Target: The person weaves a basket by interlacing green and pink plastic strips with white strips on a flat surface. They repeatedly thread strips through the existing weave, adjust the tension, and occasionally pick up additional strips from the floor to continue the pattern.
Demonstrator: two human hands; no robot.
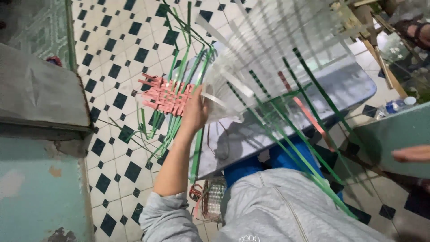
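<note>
Reaching up w/ the left hand (195, 112), the person has it at the near-left edge of a woven panel of clear plastic strips (273, 49), which stands tilted up over the grey table (340, 89). Palm faces the panel, fingers mostly hidden behind its edge; looks like they curl round a clear strip end (214, 99), but can't tell for sure if it's a pinch or just contact. Panel spreads up and to the right of that hand, blurred by motion.

Just left of the hand, touching or nearly so, lies a small pink woven mat (165, 95) w/ green strips (179, 67) running through it, on the black-and-white tiled floor (116, 54). More long green strips (309, 148) slant from the panel down across the table edge toward the person's grey jacket (277, 210); one pink strip (304, 110) among them.

Right hand (411, 153) shows only at the far right frame edge, well apart from the panel, fingers extended and together, holding nothing visible. A plastic bottle (394, 106) lies near the right edge above it.
</note>
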